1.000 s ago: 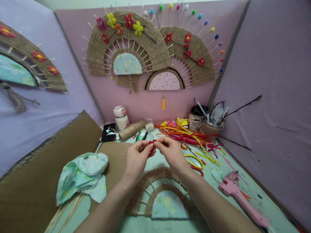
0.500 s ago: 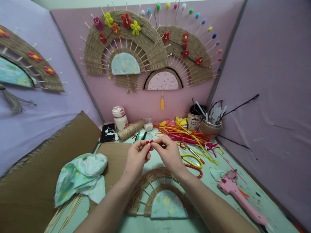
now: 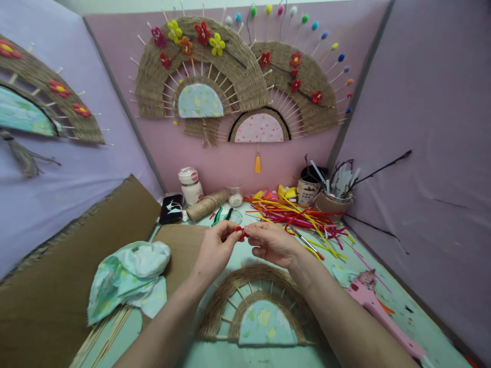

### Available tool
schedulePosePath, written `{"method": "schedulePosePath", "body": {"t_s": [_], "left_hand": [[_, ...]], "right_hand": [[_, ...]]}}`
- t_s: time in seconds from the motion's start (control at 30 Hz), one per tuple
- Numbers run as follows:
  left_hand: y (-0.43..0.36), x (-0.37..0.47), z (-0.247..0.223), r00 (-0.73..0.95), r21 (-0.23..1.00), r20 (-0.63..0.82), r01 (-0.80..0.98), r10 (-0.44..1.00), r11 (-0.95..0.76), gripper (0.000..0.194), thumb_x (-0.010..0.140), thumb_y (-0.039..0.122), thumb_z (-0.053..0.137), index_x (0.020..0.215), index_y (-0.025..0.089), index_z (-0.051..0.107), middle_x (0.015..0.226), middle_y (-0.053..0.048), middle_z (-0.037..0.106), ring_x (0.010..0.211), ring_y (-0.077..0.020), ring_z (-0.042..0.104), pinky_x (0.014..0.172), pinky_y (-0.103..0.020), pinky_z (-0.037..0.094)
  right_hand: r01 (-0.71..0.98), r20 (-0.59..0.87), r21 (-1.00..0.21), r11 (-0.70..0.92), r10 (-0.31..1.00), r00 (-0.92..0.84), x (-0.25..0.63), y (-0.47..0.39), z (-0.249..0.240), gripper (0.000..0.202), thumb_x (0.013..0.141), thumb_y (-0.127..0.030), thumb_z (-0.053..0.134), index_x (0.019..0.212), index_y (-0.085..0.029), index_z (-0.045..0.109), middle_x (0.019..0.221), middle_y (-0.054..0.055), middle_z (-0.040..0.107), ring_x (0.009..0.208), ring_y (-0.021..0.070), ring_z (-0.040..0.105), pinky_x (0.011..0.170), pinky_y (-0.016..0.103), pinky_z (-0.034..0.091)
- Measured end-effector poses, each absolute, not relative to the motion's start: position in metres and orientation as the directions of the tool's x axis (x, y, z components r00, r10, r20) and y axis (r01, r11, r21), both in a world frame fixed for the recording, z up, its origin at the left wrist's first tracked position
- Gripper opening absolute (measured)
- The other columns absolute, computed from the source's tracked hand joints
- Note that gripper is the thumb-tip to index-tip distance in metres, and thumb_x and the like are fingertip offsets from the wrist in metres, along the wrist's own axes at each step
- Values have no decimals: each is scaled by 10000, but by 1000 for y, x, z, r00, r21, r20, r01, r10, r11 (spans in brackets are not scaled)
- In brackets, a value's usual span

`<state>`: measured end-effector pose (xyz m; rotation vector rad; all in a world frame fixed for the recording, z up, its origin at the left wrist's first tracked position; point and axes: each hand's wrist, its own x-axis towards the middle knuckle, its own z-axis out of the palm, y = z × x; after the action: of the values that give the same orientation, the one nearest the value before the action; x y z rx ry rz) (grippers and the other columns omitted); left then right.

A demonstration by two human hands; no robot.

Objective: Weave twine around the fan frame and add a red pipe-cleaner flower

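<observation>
Above the table, both of my hands meet at a small red pipe cleaner (image 3: pixel 240 233) bent into little loops. My left hand (image 3: pixel 218 246) pinches it between thumb and fingertips. From the other side, my right hand (image 3: pixel 274 245) pinches it too, its lower fingers loosely curled. Fingertips hide much of its shape. Below the hands lies a half-round fan (image 3: pixel 215 312) woven of brown twine over thin sticks, with a floral cloth centre (image 3: pixel 264 322). My right forearm covers part of the fan's right side.
Several pipe cleaners (image 3: pixel 295 210) lie piled behind my right hand, with a twine roll (image 3: pixel 207 205) and green-handled pliers (image 3: pixel 222 215) to the left. A pink glue gun (image 3: pixel 383 312) lies right. Crumpled cloth (image 3: pixel 128 276) and cardboard (image 3: pixel 76 245) are left. Finished fans (image 3: pixel 245 76) hang behind.
My right hand has turned, its wrist shifting right and its fingers now pointing left. The red pipe cleaner has moved slightly right and down. My right arm now hides the scissors.
</observation>
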<state>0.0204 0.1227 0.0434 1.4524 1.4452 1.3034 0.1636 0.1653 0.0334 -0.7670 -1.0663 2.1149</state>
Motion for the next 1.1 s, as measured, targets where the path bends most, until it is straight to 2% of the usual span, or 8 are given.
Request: {"method": "schedulePosePath", "body": {"t_s": [0.17, 0.47, 0.57, 0.7, 0.8, 0.93, 1.03, 1.1], "left_hand": [[121, 22, 44, -130, 969, 138, 222, 982, -107, 194, 697, 340, 623, 702, 150, 585, 609, -3, 595, 482, -94, 465, 480, -217, 373], [120, 22, 43, -156, 992, 66, 117, 986, -48, 220, 682, 344, 645, 720, 139, 578, 542, 4, 582, 483, -101, 506, 471, -213, 375], [119, 24, 44, -154, 996, 46, 77, 987, -35, 226, 692, 349, 641, 720, 138, 568, 487, 15, 560, 449, -91, 474, 450, -203, 352], [119, 25, 43, -162, 998, 43, 42, 986, -37, 231, 708, 356, 638, 692, 139, 561, 467, 33, 526, 421, -64, 394, 415, -186, 271], [119, 25, 44, -159, 998, 57, 3, 986, -57, 228, 708, 346, 645, 677, 136, 561, 468, 40, 508, 429, -58, 384, 420, -183, 265], [117, 27, 46, -168, 996, 9, -89, 986, -24, 220, 684, 318, 666, 678, 136, 543, 543, 23, 567, 425, -47, 400, 416, -178, 265], [117, 28, 45, -160, 988, -15, -156, 987, -10, 220, 672, 306, 672, 683, 135, 535, 563, 20, 577, 424, -44, 411, 417, -176, 268], [118, 27, 44, -147, 985, 1, -172, 989, -27, 220, 677, 309, 668, 697, 133, 538, 564, 21, 573, 430, -45, 411, 423, -177, 271]], "right_hand": [[-336, -191, -802, -493, 746, -638, 162, 164, 35, 290, 558, -294, 793, 672, -122, 588, 516, -85, 365, 469, 32, 241, 425, 179, 136], [-462, -147, -788, -407, 853, -501, 151, 161, 29, 288, 514, -272, 808, 642, -141, 586, 478, -90, 371, 452, 35, 260, 426, 179, 181], [-472, -92, -822, -318, 893, -441, 146, 160, 25, 271, 543, -304, 789, 628, -144, 587, 480, -79, 409, 446, 38, 272, 432, 191, 185], [-396, 29, -913, -103, 949, -315, 140, 159, 18, 243, 641, -370, 721, 665, -160, 601, 589, -35, 533, 520, 73, 403, 490, 216, 279], [-314, 149, -946, 85, 971, -186, 137, 156, 13, 220, 711, -380, 669, 710, -169, 608, 641, -30, 537, 576, 92, 440, 541, 230, 331], [-223, 305, -933, 283, 950, -71, 133, 149, 13, 179, 781, -328, 611, 700, -171, 586, 691, -13, 532, 666, 115, 482, 637, 245, 385], [-171, 358, -922, 348, 933, -31, 132, 147, 13, 176, 793, -313, 595, 694, -168, 579, 704, -4, 529, 697, 125, 484, 662, 252, 389], [-177, 328, -933, 314, 943, -60, 132, 148, 13, 181, 789, -329, 597, 708, -168, 576, 663, -15, 512, 653, 118, 467, 624, 245, 377]]}}
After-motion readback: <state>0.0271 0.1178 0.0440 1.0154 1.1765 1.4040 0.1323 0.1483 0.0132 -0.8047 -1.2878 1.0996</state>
